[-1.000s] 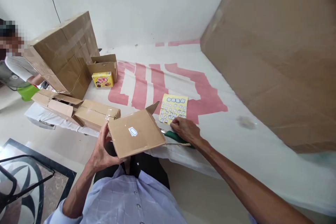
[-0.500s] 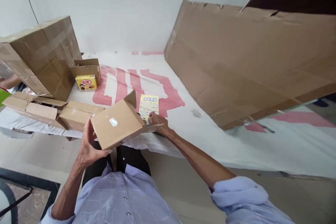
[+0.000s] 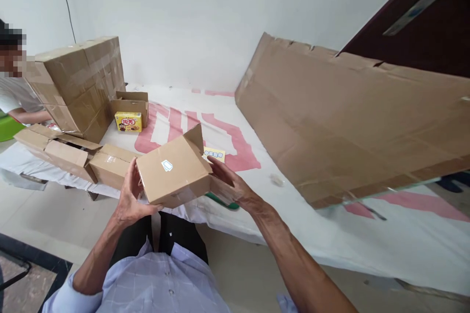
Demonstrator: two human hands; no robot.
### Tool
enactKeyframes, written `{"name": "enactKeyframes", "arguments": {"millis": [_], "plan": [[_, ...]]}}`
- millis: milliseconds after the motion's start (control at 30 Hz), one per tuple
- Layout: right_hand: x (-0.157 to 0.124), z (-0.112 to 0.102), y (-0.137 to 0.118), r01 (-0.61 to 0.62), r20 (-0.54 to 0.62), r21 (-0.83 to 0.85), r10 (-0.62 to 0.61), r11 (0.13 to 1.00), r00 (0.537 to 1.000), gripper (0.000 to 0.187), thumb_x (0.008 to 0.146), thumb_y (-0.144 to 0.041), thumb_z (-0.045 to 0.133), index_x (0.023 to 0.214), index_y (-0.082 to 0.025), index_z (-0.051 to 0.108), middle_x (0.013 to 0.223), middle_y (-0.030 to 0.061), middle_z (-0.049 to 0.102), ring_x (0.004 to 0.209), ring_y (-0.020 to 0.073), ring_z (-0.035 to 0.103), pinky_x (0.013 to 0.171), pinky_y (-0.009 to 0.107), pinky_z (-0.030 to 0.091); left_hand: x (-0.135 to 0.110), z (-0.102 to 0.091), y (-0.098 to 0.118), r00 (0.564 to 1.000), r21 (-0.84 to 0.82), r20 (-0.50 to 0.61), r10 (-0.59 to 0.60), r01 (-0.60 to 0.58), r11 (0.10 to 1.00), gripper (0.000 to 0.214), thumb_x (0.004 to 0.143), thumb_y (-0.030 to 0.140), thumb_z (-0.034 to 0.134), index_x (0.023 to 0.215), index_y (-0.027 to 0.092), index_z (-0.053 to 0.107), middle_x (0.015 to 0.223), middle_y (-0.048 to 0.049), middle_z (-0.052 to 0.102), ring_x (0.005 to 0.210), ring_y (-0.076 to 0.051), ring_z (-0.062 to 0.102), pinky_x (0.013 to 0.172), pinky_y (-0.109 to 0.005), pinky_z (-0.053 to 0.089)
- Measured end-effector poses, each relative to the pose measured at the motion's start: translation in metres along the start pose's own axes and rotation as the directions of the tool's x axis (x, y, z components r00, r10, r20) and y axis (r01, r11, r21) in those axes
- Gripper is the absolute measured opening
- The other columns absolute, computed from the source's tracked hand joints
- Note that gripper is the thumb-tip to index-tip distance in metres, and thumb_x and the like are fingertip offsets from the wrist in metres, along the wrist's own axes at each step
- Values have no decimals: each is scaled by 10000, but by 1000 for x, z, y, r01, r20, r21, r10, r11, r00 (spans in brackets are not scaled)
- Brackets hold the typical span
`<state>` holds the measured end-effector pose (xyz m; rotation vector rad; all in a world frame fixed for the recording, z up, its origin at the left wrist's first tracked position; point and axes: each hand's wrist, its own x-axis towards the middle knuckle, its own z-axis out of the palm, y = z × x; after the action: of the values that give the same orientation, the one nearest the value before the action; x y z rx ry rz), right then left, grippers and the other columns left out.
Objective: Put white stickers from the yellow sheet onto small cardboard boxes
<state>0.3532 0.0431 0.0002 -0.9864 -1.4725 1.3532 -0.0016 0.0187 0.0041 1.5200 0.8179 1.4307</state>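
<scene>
I hold a small cardboard box [image 3: 176, 173] in front of my chest, one flap standing up and a small white sticker on its top face. My left hand [image 3: 129, 198] grips the box's left end with the fingers wrapped round the edge. My right hand [image 3: 229, 183] is pressed against the box's right end, fingers spread along it. Behind the box lies a yellow sticker sheet [image 3: 215, 153], mostly hidden. A green-handled tool [image 3: 223, 203] lies on the table edge under my right hand.
The table [image 3: 330, 234] has a white cover with pink marks. A huge flat cardboard sheet [image 3: 348, 117] leans on the right. At left stand a large taped carton [image 3: 81, 85], flattened boxes [image 3: 62, 151], an open small box [image 3: 130, 105] and a yellow packet [image 3: 128, 121]. Another person [image 3: 16, 93] sits at far left.
My right hand left the sticker sheet and the tool on the table and came up to the box's right end. The box rose a little.
</scene>
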Motion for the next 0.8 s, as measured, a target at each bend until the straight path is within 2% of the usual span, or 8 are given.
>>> {"name": "enactKeyframes", "arguments": {"millis": [133,233,367,467,533,633,733,800], "plan": [[-4,-8,-15,29,110,3,-29,1000,993,1270,608,-941,873,1680,-361,518,1745,113,502,1614,464,450,1294,608,438,17,0,9,999,-45,26,-26,27,999,1448,568,587,1072,1747,291,286,1790,-214,377,1685,-459,326,1336,-574,387],[-1,-12,-21,54,76,-107,-46,993,996,1242,634,-866,917,1691,-360,505,1774,96,463,1654,466,378,1336,608,378,30,-7,13,998,-90,18,-61,62,994,1458,537,553,1085,1743,268,317,1774,-207,408,1683,-461,326,1355,-568,362],[8,-10,-30,124,41,-173,-118,977,992,1173,737,-779,914,1732,-403,419,1806,74,410,1681,408,348,1347,579,372,43,-20,10,994,-174,-19,-104,100,980,1482,460,506,1105,1726,268,373,1752,-185,452,1667,-477,342,1339,-561,391],[10,1,-35,187,-1,-189,-191,964,982,1181,757,-743,925,1748,-412,374,1826,79,371,1693,389,327,1335,568,399,47,-34,5,987,-248,8,-159,156,956,1432,448,464,1105,1701,303,429,1757,-151,458,1637,-469,395,1281,-532,473],[8,15,-40,228,-10,-178,-233,957,972,1085,815,-711,899,1730,-411,399,1827,90,366,1689,385,339,1312,576,435,47,-47,1,982,-279,26,-185,185,942,1391,436,420,1100,1675,329,474,1729,-117,503,1611,-441,445,1248,-483,508],[5,41,-47,316,-19,-194,-326,929,945,950,861,-642,895,1678,-411,469,1850,84,305,1686,385,344,1311,580,439,48,-73,-7,975,-295,14,-223,217,931,1226,456,382,1073,1583,321,594,1547,-83,679,1453,-408,622,1162,-440,573],[10,60,-47,411,-134,-196,-440,890,888,1104,815,-707,907,1727,-453,339,1890,47,160,1725,392,230,1347,614,377,54,-90,-12,970,-319,-38,-241,217,923,878,482,442,1039,1302,281,770,1196,-68,828,1132,-379,785,1013,-498,653],[20,64,-42,416,-208,-174,-446,893,870,1250,774,-773,898,1761,-493,184,1893,28,129,1742,404,148,1361,664,330,66,-89,-12,975,-316,-57,-217,188,930,767,463,506,1024,1163,285,800,1049,-59,842,1023,-378,806,978,-570,665]]}}
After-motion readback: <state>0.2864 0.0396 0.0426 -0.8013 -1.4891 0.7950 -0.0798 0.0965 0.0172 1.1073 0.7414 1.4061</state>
